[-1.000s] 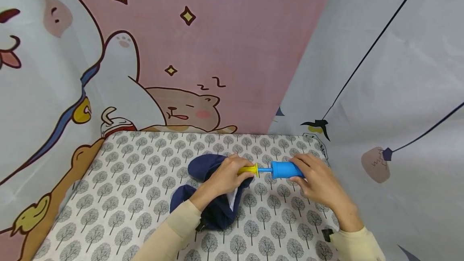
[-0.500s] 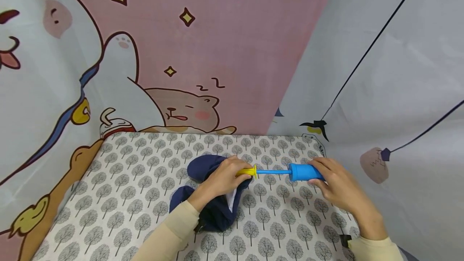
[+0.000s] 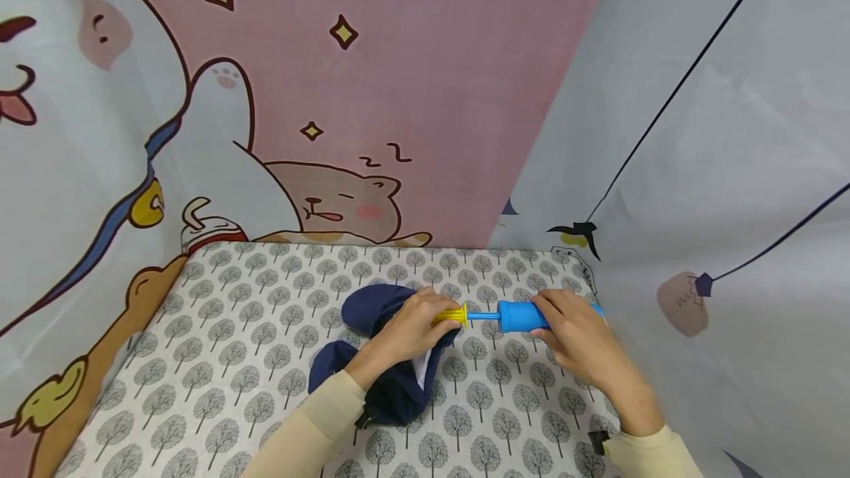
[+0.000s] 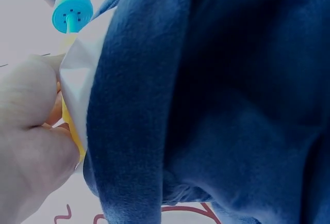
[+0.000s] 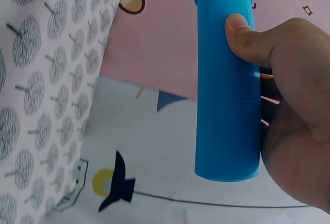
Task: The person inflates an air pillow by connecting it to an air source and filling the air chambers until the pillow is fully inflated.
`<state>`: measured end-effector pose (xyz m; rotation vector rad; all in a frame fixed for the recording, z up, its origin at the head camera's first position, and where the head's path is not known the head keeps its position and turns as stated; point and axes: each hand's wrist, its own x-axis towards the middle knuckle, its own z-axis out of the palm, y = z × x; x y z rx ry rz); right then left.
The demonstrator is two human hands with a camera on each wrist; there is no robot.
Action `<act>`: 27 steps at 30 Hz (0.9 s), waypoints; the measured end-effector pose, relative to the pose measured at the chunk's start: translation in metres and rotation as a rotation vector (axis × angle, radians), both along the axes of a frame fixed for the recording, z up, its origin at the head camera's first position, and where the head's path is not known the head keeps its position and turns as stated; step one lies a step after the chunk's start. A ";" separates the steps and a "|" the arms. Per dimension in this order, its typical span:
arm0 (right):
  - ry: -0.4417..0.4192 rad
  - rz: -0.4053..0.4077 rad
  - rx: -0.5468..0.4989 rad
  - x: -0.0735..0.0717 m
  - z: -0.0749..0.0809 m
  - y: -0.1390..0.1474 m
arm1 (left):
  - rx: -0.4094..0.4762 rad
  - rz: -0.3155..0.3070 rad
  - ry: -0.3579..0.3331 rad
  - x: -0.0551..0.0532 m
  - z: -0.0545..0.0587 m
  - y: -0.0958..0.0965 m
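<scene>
A blue hand pump with a thin blue rod is held level above the table. My left hand grips its yellow handle. Around the blue barrel my right hand is wrapped, with the thumb along its side in the right wrist view. A short length of rod shows between barrel and handle. Beneath my left hand lies a navy fabric piece, curved like a U-shaped neck pillow. A white flap on it shows beside the left fingers. Whether those fingers touch it, I cannot tell.
The table is covered by a white cloth printed with grey trees. Behind it hangs a pink curtain with cartoon animals, and a grey-white one is on the right. A small black clip sits near my right sleeve.
My right hand first pulled the barrel rightward, baring more rod, then moved back left so the rod is short again. My left hand and the navy fabric have stayed in place.
</scene>
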<state>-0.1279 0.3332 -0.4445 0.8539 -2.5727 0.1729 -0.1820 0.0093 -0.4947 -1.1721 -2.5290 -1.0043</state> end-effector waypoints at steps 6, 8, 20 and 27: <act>0.007 0.019 -0.018 -0.005 -0.006 -0.016 | 0.002 -0.004 0.011 -0.001 -0.001 0.001; 0.013 0.026 -0.015 -0.006 -0.008 -0.022 | -0.001 -0.004 0.006 -0.001 -0.001 0.002; -0.001 0.023 -0.011 -0.005 -0.004 -0.020 | -0.001 0.018 -0.052 0.003 0.001 0.004; -0.021 0.015 -0.060 -0.004 -0.003 0.011 | -0.008 0.024 -0.022 0.001 0.003 0.001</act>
